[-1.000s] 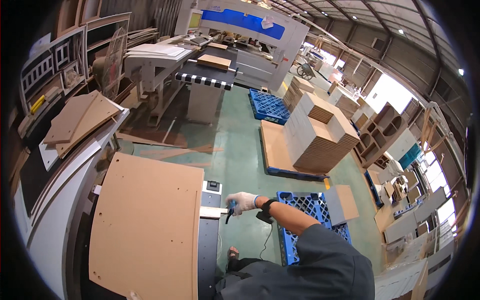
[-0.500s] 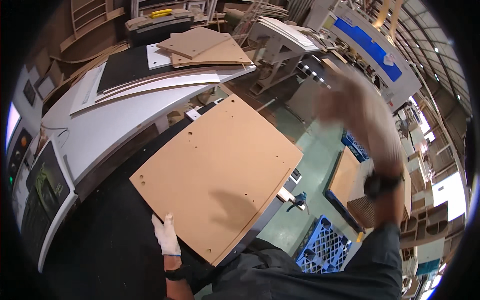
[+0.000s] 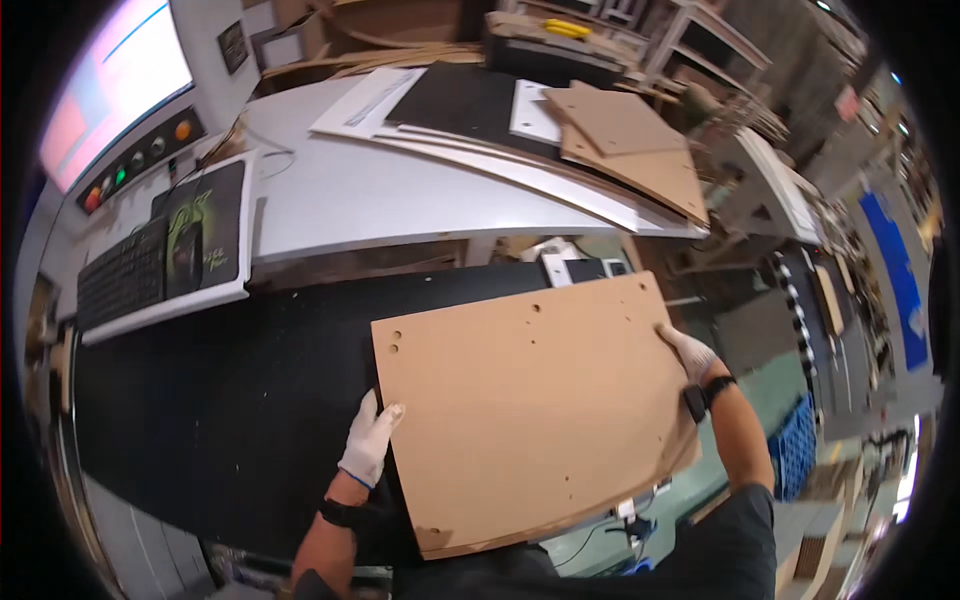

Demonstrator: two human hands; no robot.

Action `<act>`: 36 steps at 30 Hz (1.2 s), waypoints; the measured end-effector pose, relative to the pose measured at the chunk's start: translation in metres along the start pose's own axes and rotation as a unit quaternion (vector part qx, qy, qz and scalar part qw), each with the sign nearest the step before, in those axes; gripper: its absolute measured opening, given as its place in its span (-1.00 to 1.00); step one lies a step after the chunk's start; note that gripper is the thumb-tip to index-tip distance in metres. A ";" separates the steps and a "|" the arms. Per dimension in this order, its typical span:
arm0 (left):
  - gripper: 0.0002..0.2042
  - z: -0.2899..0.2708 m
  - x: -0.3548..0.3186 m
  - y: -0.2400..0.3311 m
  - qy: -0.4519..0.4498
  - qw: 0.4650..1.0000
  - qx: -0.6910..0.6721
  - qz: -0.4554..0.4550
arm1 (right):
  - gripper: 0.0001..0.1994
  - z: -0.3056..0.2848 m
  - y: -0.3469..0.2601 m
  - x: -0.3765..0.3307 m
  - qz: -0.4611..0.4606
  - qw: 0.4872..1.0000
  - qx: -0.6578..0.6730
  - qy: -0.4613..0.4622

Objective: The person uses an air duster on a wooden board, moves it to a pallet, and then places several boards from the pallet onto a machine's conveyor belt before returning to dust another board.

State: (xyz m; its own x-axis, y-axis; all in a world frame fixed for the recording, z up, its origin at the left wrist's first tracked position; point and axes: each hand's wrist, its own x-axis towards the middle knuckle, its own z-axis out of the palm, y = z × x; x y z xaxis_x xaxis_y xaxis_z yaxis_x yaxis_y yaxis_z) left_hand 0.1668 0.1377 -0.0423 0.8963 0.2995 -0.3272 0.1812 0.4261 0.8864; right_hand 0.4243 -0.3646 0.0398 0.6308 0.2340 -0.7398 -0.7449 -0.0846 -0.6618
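Observation:
A large brown fibreboard panel (image 3: 530, 410) with small drilled holes lies over the black machine bed (image 3: 220, 410) in front of me. My left hand (image 3: 370, 440), in a white glove, grips the panel's left edge. At the right edge my gloved right hand (image 3: 688, 352) holds the panel; a dark watch sits on that wrist. Both forearms come in from the lower edge.
Behind the bed stands a grey worktable (image 3: 400, 190) with black and white sheets and more brown boards (image 3: 630, 150). At far left are a keyboard (image 3: 120, 280), a mouse on a dark pad (image 3: 195, 240), a button panel and a lit screen (image 3: 110, 90). A blue pallet (image 3: 800, 450) sits right.
My view has swung left toward the machine bed. My right hand, raised and blurred half a second ago, now grips the panel's right edge; the left hand still holds the panel's left side.

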 end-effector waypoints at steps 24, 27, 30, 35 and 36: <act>-0.64 -0.044 0.061 0.033 -0.002 0.988 -0.141 -0.057 | -0.40 0.024 0.030 -0.004 -0.155 0.982 0.090 -0.055; -0.70 -0.060 0.038 0.052 -0.011 0.968 -0.228 -0.106 | -0.39 0.059 0.026 -0.038 -0.167 0.983 0.076 -0.024; -0.73 -0.086 0.023 0.062 0.012 0.969 -0.201 -0.144 | -0.39 0.103 0.023 -0.071 -0.162 0.984 0.079 -0.005; -0.62 -0.132 -0.003 0.088 0.017 0.943 -0.274 -0.186 | -0.45 0.116 0.048 -0.089 -0.243 0.968 0.044 -0.030; -0.58 -0.144 -0.017 0.106 -0.073 0.934 -0.307 -0.166 | -0.41 0.131 0.052 -0.104 -0.253 0.966 0.038 -0.036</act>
State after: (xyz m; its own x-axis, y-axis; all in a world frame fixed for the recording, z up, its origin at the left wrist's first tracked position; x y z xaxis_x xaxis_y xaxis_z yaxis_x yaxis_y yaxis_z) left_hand 0.1119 0.3009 0.0099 0.8856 -0.0379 -0.4628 0.2337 0.8976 0.3738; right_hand 0.2918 -0.2661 0.0980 0.9036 0.2945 -0.3110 -0.3601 0.1292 -0.9239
